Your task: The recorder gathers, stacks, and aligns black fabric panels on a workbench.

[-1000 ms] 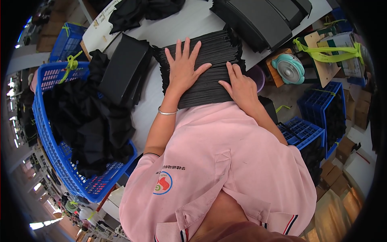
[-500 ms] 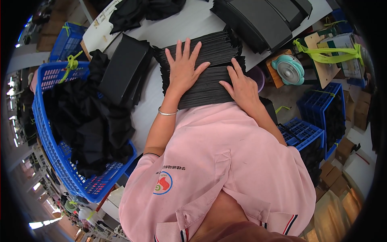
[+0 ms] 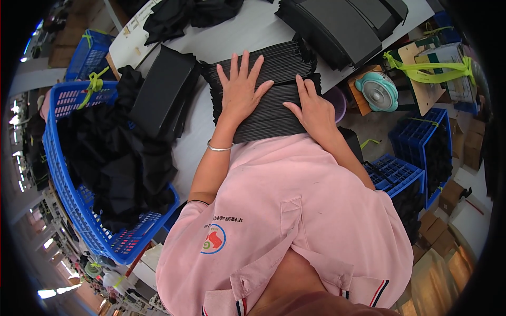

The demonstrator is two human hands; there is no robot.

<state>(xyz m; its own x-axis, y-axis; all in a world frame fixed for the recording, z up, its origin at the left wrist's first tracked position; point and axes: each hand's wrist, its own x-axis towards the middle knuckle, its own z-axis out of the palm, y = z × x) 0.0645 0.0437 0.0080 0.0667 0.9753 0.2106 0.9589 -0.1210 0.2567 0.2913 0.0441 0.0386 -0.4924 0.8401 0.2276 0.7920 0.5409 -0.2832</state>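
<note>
Two rows of thin black fabric-like pieces [image 3: 269, 113] lie packed edge-up on the table in front of my body, the nearer row touching my pink shirt. Across their left part my left hand [image 3: 240, 96] rests flat, fingers spread and thumb stretched to the right, gripping nothing. My right hand [image 3: 318, 111] lies on the right end of the nearer row. Its thumb and forefinger are stretched out and apart, the forefinger reaching the seam between the rows; the other fingers are partly hidden. Left of the rows leans a stack of flat black pieces [image 3: 162, 92].
A blue basket [image 3: 52, 142] heaped with black cloth [image 3: 118, 163] stands at my left. At the back of the white table [image 3: 232, 26] lie large black stacks [image 3: 337, 31] and bundled black cloth [image 3: 195, 16]. A teal fan [image 3: 377, 91] and blue crates [image 3: 416, 137] are at the right.
My right hand has slid slightly left and its forefinger a little farther forward on the black pieces. My left hand stays in almost the same place.
</note>
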